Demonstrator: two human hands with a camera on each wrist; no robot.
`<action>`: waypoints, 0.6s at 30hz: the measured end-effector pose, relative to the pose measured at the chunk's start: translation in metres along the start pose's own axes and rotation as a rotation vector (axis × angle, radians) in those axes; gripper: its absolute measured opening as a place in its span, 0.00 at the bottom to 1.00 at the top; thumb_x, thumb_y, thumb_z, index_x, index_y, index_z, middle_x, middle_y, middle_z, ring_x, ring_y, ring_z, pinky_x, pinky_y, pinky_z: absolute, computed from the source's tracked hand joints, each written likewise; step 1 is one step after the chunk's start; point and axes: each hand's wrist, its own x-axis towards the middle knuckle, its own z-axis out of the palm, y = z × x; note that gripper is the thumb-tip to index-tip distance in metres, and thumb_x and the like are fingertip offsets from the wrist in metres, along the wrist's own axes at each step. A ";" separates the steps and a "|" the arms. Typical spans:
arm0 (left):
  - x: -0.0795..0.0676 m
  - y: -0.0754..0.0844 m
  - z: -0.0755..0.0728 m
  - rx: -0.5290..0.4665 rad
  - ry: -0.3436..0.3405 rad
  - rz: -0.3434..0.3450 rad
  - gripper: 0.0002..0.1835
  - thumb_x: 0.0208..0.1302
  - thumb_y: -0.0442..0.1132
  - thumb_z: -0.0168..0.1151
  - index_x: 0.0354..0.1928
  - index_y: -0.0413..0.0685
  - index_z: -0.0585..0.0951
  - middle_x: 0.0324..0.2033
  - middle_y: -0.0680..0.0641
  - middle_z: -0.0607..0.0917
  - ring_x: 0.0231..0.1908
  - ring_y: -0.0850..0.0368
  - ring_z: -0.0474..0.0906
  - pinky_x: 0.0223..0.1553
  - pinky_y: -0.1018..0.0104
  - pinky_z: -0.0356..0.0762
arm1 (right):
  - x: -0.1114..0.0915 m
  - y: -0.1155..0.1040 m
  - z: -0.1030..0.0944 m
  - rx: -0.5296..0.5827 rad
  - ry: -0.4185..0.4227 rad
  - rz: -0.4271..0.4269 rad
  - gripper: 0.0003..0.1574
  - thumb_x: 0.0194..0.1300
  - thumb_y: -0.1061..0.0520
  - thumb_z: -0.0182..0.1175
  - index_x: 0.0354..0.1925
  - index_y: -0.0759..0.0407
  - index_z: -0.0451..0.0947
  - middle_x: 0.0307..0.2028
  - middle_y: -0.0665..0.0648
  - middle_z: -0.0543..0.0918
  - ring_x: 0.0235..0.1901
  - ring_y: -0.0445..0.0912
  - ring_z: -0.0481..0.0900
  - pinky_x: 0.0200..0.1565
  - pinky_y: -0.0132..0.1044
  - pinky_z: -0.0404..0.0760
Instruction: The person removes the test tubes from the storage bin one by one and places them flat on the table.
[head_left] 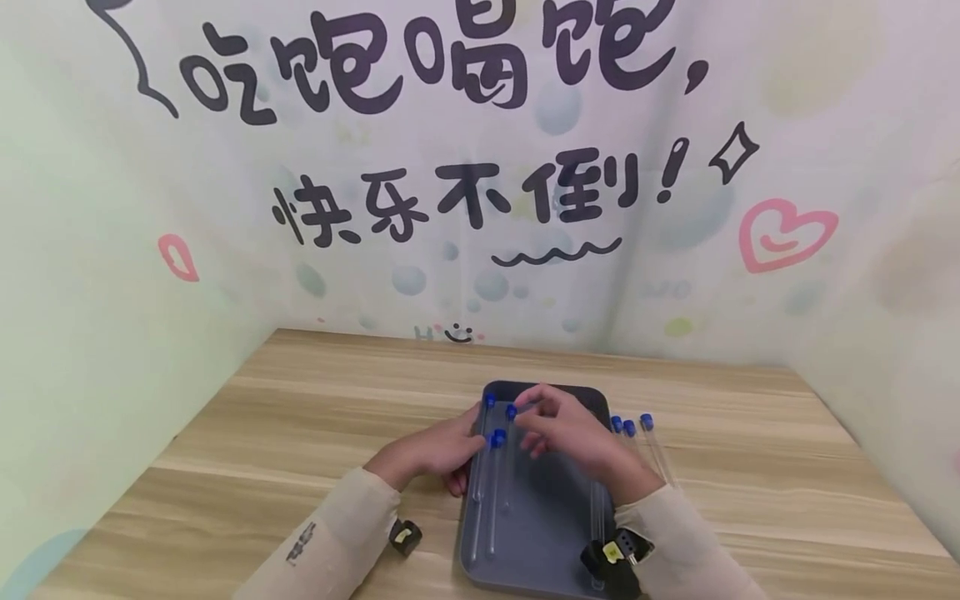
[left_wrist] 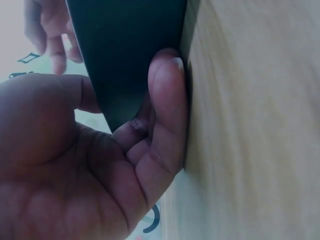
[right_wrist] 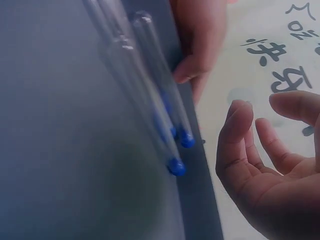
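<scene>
A grey rectangular tray (head_left: pixel 536 533) lies on the table, with several clear test tubes with blue caps (head_left: pixel 492 500) along its left side. My left hand (head_left: pixel 442 450) grips the tray's left side. In the left wrist view its fingers curl against the outer wall and the thumb reaches over the rim. Above the far part of the tray is my right hand (head_left: pixel 566 429), its fingers loosely bent and nothing between them. The right wrist view shows that hand (right_wrist: pixel 270 170) apart from the blue caps (right_wrist: pixel 176 166). Another clear tube (head_left: pixel 597 508) lies inside, near the tray's right wall.
Just outside the tray's right side lie three more blue-capped tubes (head_left: pixel 656 450), partly hidden by the right forearm. Wood-grain tabletop (head_left: pixel 300 417) surrounds the tray. A printed cloth backdrop (head_left: pixel 450 283) stands behind the table's far edge.
</scene>
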 end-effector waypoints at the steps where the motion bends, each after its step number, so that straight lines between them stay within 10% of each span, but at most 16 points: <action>1: 0.000 0.000 0.000 -0.001 0.001 -0.003 0.31 0.78 0.45 0.43 0.79 0.58 0.49 0.17 0.44 0.79 0.14 0.54 0.79 0.17 0.62 0.83 | 0.001 0.002 0.001 0.002 -0.002 0.005 0.20 0.72 0.57 0.57 0.57 0.65 0.70 0.41 0.64 0.81 0.34 0.48 0.84 0.37 0.40 0.86; 18: 0.002 -0.001 0.000 0.007 0.009 -0.015 0.33 0.78 0.43 0.43 0.79 0.58 0.48 0.18 0.44 0.78 0.14 0.55 0.78 0.17 0.61 0.83 | 0.008 0.015 0.003 0.016 -0.024 0.054 0.24 0.72 0.58 0.57 0.60 0.69 0.67 0.45 0.69 0.78 0.38 0.51 0.86 0.41 0.45 0.89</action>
